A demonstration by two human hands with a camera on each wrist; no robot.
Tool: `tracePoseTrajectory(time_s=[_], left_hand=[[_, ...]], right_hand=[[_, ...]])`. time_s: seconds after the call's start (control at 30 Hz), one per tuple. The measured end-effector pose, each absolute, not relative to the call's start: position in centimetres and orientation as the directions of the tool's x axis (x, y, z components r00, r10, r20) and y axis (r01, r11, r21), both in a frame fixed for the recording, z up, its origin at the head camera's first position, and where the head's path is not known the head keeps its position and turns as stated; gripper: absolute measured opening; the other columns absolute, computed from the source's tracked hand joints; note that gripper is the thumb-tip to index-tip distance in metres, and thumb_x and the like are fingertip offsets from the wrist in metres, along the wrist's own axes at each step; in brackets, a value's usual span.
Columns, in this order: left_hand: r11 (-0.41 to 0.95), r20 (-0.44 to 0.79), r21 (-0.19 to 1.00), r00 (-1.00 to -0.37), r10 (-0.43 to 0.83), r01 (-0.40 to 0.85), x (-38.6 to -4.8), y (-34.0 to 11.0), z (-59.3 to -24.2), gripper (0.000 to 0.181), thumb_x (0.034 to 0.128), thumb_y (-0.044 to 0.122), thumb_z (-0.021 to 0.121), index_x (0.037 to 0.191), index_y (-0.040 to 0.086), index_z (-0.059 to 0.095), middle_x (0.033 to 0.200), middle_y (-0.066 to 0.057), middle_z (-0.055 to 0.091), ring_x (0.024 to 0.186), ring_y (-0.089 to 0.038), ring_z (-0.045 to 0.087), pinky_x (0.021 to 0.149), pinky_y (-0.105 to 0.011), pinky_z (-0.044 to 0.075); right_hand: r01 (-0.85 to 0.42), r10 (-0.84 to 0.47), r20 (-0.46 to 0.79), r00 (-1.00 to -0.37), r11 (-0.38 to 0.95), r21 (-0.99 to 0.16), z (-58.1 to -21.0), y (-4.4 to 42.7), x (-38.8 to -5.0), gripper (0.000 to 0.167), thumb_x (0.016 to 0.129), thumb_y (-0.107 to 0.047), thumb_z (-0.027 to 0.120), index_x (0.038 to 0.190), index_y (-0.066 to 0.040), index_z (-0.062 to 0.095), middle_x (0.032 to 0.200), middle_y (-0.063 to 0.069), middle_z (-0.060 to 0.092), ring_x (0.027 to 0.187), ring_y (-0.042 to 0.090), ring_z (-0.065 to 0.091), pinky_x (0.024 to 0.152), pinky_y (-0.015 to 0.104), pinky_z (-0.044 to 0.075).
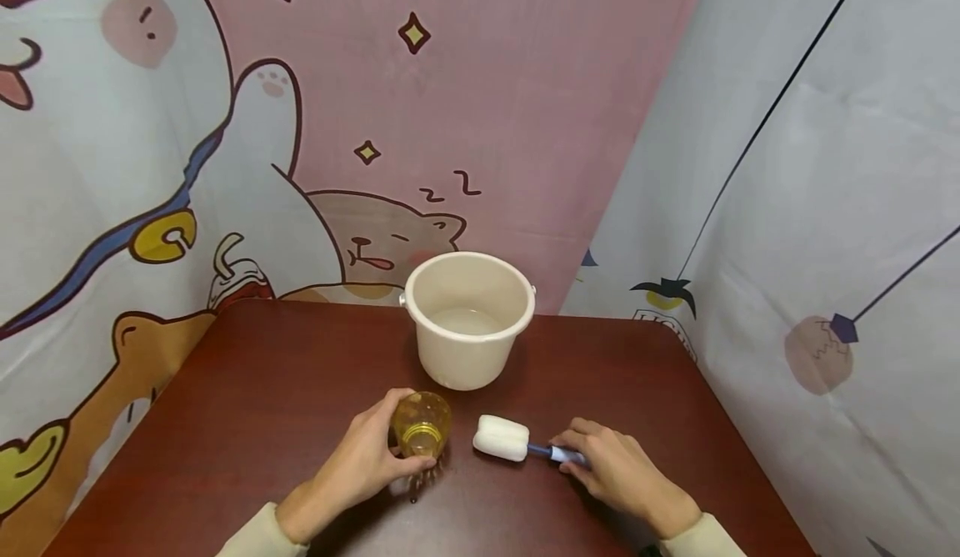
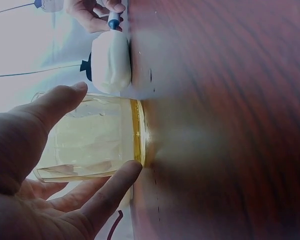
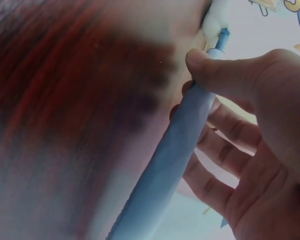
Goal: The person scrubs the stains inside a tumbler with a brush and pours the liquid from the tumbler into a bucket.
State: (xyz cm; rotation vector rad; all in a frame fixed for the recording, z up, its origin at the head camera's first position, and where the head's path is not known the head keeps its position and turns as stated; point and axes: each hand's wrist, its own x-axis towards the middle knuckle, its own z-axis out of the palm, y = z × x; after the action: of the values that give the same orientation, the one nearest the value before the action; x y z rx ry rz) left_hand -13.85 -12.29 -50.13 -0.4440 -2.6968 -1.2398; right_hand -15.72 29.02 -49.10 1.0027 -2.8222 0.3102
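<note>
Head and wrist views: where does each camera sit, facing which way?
Head: worn on head, facing forward and down at bucket, glass, brush; left hand and right hand show.
Left wrist: worn there, facing the glass; left hand near, right hand beyond.
Right wrist: worn there, facing along the brush; right hand shows.
Head and left wrist share glass, brush, both hands.

Cup (image 1: pixel 422 426): see-through amber, thicker yellow base, upright, mouth up, held in left grip (image 1: pixel 369 450) low over counter (image 1: pixel 285 390); base contact can't be told. Brush (image 1: pixel 517 444): white sponge head, dark blue neck, pale blue handle in right grip (image 1: pixel 611 467), lying roughly level, head pointing at cup, near but apart.
</note>
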Motion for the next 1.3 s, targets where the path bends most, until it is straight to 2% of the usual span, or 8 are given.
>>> tracePoseTrajectory(time_s=[0.13,0.47,0.93,1.3], left_hand=[[0.614,0.246,0.722,-0.948,0.203,0.319,-13.9,-12.4,-50.0,0.089,0.0764,0.030,0.113,0.149,0.017,0.063,0.133,-0.008,0.082,0.123,-0.026,0.081,0.094,-0.033,0.069],[0.619,0.246,0.720,-0.949,0.196,0.314,-14.0,-12.5,-49.8,0.090,0.0758,0.030,0.113,0.150,0.017,0.064,0.133,-0.008,0.081,0.123,-0.026,0.081,0.096,-0.036,0.069],[0.619,0.266,0.707,-0.940,0.213,0.341,-14.0,-12.6,-50.0,0.089,0.0763,0.030,0.113,0.149,0.018,0.063,0.133,-0.007,0.082,0.122,-0.026,0.081,0.096,-0.037,0.069],[0.624,0.278,0.696,-0.934,0.224,0.356,-14.0,-12.4,-50.4,0.088,0.0761,0.032,0.113,0.147,0.017,0.064,0.132,-0.006,0.081,0.121,-0.025,0.081,0.099,-0.041,0.069]], right_hand=[[-0.636,-0.606,0.212,-0.767,0.761,-0.125,-49.0,28.9,-15.8,0.026,0.097,-0.019,0.096,0.118,-0.028,0.084,0.103,-0.017,0.070,0.080,-0.004,0.061,0.063,0.027,0.053],[-0.629,-0.598,0.263,-0.757,0.776,-0.043,-48.9,28.7,-16.1,0.026,0.092,-0.025,0.100,0.111,-0.033,0.083,0.099,-0.021,0.069,0.079,0.000,0.069,0.057,0.024,0.047],[-0.633,-0.598,0.285,-0.749,0.773,-0.040,-48.4,28.1,-16.3,0.030,0.091,-0.022,0.101,0.108,-0.035,0.080,0.101,-0.023,0.069,0.083,-0.001,0.069,0.057,0.024,0.047],[-0.653,-0.614,0.326,-0.719,0.757,-0.016,-47.2,27.6,-17.0,0.032,0.090,-0.019,0.101,0.109,-0.035,0.080,0.101,-0.022,0.071,0.075,-0.003,0.066,0.055,0.023,0.044]])
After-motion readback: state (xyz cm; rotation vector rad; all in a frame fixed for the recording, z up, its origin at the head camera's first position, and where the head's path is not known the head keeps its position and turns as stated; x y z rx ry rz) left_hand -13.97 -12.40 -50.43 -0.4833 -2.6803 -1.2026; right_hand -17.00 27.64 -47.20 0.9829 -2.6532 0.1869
